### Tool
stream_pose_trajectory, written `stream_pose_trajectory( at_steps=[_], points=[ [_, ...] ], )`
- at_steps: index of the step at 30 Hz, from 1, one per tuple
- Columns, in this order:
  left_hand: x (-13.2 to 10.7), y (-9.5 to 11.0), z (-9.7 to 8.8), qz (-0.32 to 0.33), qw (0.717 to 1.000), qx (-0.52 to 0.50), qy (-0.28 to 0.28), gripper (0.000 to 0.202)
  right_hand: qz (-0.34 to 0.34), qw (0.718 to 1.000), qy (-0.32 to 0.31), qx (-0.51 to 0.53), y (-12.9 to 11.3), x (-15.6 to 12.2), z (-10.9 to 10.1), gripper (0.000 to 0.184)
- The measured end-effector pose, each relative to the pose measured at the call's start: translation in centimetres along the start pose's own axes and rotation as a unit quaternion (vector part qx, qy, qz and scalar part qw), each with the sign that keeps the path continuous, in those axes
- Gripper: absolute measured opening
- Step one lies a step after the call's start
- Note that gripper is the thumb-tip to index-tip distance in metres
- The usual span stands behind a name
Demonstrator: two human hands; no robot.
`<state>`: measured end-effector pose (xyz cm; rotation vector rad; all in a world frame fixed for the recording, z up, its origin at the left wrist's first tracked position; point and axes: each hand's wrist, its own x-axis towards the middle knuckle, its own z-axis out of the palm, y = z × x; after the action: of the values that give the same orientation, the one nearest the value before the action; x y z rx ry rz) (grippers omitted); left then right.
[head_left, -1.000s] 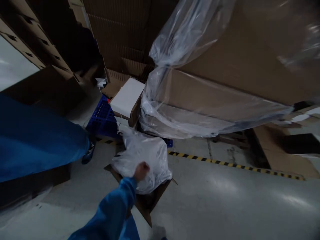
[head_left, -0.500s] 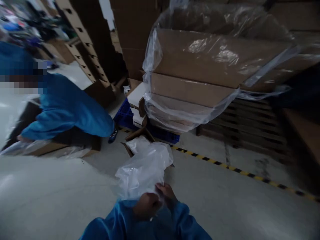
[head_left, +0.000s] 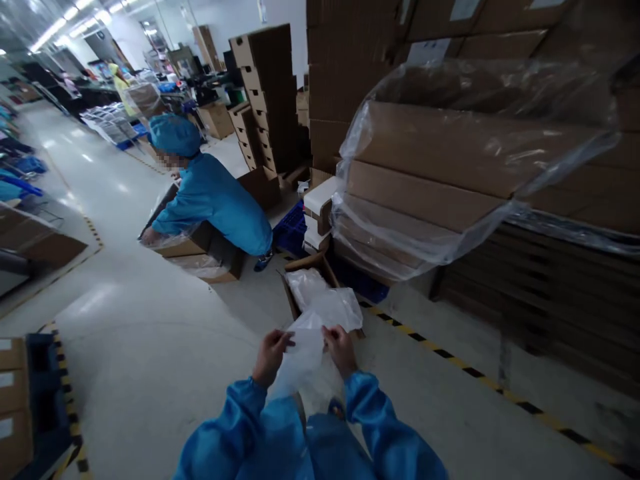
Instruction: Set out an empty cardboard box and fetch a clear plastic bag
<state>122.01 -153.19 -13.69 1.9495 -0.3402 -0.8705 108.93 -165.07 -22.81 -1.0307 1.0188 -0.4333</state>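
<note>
Low in the middle of the frame, the left hand (head_left: 271,353) and the right hand (head_left: 341,348) hold a clear plastic bag (head_left: 305,363) between them, each pinching its upper edge, fingers closed on the film; the hands are a little apart with the bag hanging down between the blue sleeves (head_left: 235,427). Just above the hands, an open carton (head_left: 295,283) sits on the floor (head_left: 150,347), with more crumpled clear plastic (head_left: 327,303) spilling from its top. Right of centre, flat cardboard sheets under loose plastic wrap (head_left: 450,180) are stacked high, and a yellow-and-black line (head_left: 450,355) runs along the floor in front of them toward the lower right. Beside the stack, just left of it, stand a blue crate (head_left: 290,230) and small white boxes (head_left: 317,200). Left of centre, another person (head_left: 215,200) in blue clothes and cap bends over a box (head_left: 185,247) lined with plastic, one hand at its edge. Behind that person, upper middle, rises a tower of cartons (head_left: 265,87). At the lower left edge are more boxes (head_left: 13,393) beside a dark blue bin (head_left: 45,393)
</note>
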Motion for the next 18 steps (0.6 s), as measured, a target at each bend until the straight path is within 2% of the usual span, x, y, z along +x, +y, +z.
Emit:
stream_pose_trajectory(
  at_steps=[2, 3, 4, 7, 9, 11, 15, 16, 18],
  points=[
    [1.3, 0.9, 0.3, 0.028, 0.999, 0.017, -0.003, 0.037, -0.090, 0.993, -0.056, -0.057, -1.1, -0.4, 1.7, 0.058],
    [2.1, 1.6, 0.6, 0.062, 0.997, 0.035, -0.020, 0.033, -0.119, 0.986, -0.080, -0.086, -1.7, -0.3, 2.7, 0.066],
    [3.0, 2.3, 0.9, 0.105, 0.992, 0.052, -0.044, 0.029, -0.134, 0.980, -0.087, -0.116, -2.2, 0.0, 3.7, 0.064],
    [6.5, 5.1, 1.1, 0.245, 0.961, 0.075, -0.100, 0.024, -0.153, 0.966, -0.022, -0.208, -3.9, 2.4, 6.5, 0.022],
    [9.2, 6.8, 0.4, 0.301, 0.944, 0.065, -0.116, 0.023, -0.157, 0.955, 0.016, -0.250, -5.3, 4.2, 7.5, 0.026],
    [12.1, 7.9, -0.9, 0.308, 0.942, 0.060, -0.123, 0.023, -0.163, 0.947, 0.031, -0.277, -6.7, 5.3, 7.8, 0.030],
    [18.0, 8.9, -3.2, 0.254, 0.956, 0.061, -0.132, 0.033, -0.169, 0.937, 0.033, -0.303, -9.2, 6.5, 7.4, 0.038],
    [19.4, 8.9, -3.3, 0.232, 0.959, 0.063, -0.151, 0.034, -0.161, 0.938, 0.042, -0.303, -9.8, 7.0, 7.1, 0.041],
    [21.9, 8.5, -2.9, 0.187, 0.950, 0.077, -0.236, 0.036, -0.137, 0.947, 0.064, -0.284, -11.0, 8.6, 6.5, 0.045]
  ],
)
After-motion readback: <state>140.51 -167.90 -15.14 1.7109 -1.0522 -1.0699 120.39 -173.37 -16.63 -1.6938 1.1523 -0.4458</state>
